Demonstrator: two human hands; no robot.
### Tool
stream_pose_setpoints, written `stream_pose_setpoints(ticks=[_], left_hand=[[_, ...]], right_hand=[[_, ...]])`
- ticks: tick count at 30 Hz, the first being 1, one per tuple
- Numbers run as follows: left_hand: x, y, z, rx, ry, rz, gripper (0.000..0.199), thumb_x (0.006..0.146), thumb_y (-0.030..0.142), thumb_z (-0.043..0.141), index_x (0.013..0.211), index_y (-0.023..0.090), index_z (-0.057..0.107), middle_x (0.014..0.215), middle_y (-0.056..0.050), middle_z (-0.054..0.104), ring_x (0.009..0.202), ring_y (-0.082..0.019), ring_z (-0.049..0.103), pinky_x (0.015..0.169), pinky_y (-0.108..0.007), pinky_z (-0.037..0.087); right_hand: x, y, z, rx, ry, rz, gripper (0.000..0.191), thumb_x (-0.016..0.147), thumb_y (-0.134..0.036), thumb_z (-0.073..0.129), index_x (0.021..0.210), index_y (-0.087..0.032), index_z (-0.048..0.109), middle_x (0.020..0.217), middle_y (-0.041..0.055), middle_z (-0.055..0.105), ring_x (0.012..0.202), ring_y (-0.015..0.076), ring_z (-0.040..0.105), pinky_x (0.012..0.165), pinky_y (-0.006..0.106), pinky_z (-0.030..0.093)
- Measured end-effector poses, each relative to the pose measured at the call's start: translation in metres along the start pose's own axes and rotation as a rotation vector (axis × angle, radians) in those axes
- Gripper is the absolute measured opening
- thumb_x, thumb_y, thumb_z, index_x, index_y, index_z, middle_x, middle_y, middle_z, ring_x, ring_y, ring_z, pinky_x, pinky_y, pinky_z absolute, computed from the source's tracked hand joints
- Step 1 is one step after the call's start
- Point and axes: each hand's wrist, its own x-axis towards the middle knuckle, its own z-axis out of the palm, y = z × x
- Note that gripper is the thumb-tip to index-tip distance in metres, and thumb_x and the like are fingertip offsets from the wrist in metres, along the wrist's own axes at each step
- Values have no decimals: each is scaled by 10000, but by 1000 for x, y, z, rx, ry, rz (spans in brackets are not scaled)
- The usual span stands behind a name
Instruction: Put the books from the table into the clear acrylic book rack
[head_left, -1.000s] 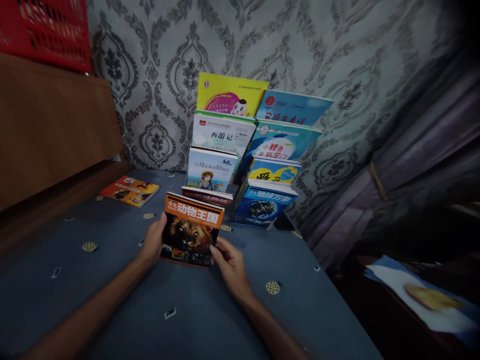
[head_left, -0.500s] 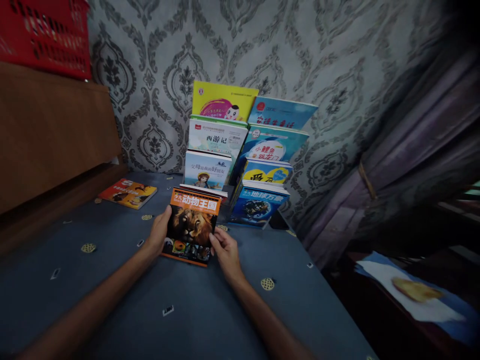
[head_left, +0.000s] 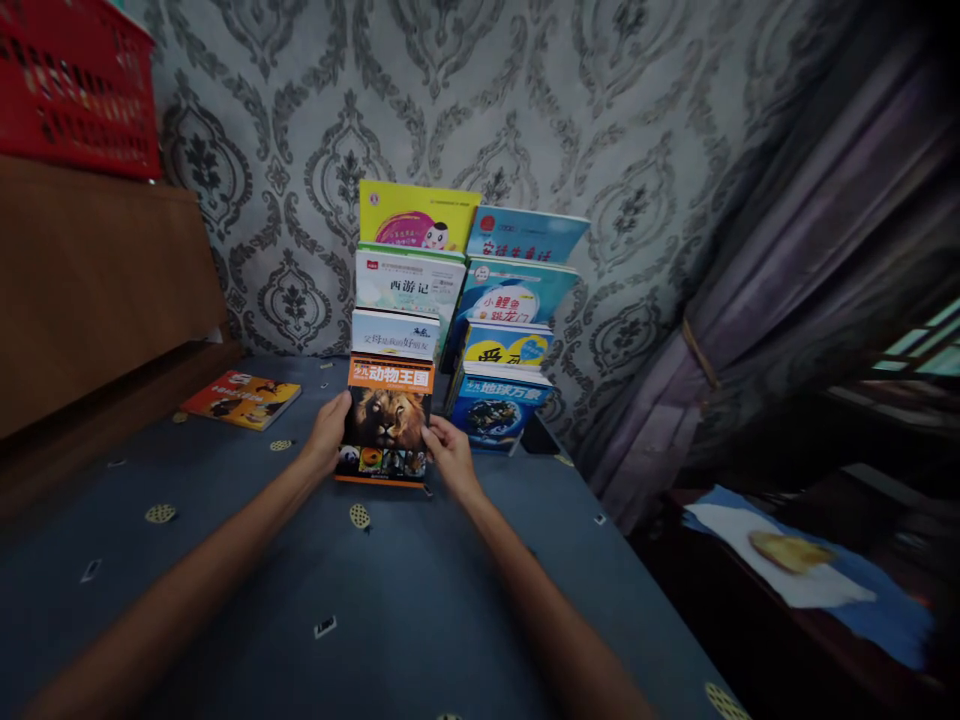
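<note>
Between my two hands is a book with a lion on its cover, held nearly upright. My left hand grips its left edge. On its right edge, lower down, are the closed fingers of my right hand. Directly behind it rises the left column of standing books, with a pale blue book, a white book and a yellow book showing above one another. To the right, a blue book with an Earth picture fronts a second column. Whatever supports the columns is hidden.
An orange book lies flat at the left of the blue patterned table. Beyond it stands a wooden cabinet with a red basket on top. A purple curtain hangs at the right, past the table edge.
Both hands have moved the lion book away from me, up against the front of the left column. It stands more upright and covers more of the pale blue book.
</note>
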Motion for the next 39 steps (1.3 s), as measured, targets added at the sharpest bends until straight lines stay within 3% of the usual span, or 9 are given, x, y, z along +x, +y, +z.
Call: stream_pose_setpoints(ticks=[7,12,17,21,31,35,39], left_hand=[[16,1,2,52,-20,99,605,642,730,733,892,180,707,863,-31,745,845,-202,667,835,-317,515],[27,12,2,184,-58,264,470,815,646,620,840,179,664,836,-11,685,823,-171,614,809,-277,482],[35,32,5,418,-26,472,401,921,522,521,673,207,498,666,28,493,675,-143,465,656,-246,394],[30,41,9,540,-42,600,367,958,462,446,697,209,497,683,19,480,689,-151,448,648,-253,363],[20,46,10,486,-18,473,298,903,471,523,777,217,613,749,-6,568,760,-190,494,738,-259,396],[22,42,3,588,-31,503,274,922,432,489,846,214,637,796,-20,595,784,-196,526,744,-262,425],[24,37,-3,779,2,591,258,955,358,421,916,203,623,861,-40,633,834,-199,565,789,-275,429]], right_hand=[[21,5,-3,-50,-5,-74,461,750,-521,683,1048,-169,681,605,-47,544,477,100,405,471,235,346],[40,7,-3,-97,13,-152,452,762,-514,664,1065,-179,681,663,-10,634,527,138,509,503,257,422],[62,5,-2,-102,92,-261,475,766,-501,668,1099,-164,697,908,72,750,804,218,678,737,338,554],[66,4,-1,-124,154,-303,464,802,-506,648,1109,-162,705,1020,96,761,926,238,693,843,372,560],[57,-6,2,-168,91,-266,365,850,-423,592,1101,-174,684,1049,85,751,980,230,682,861,351,551],[53,-7,2,-252,79,-222,341,881,-371,551,1132,-178,678,1064,80,750,965,229,676,821,342,559],[49,-14,4,-527,102,-222,313,910,-265,499,1149,-158,670,1110,99,731,987,219,662,836,313,533]])
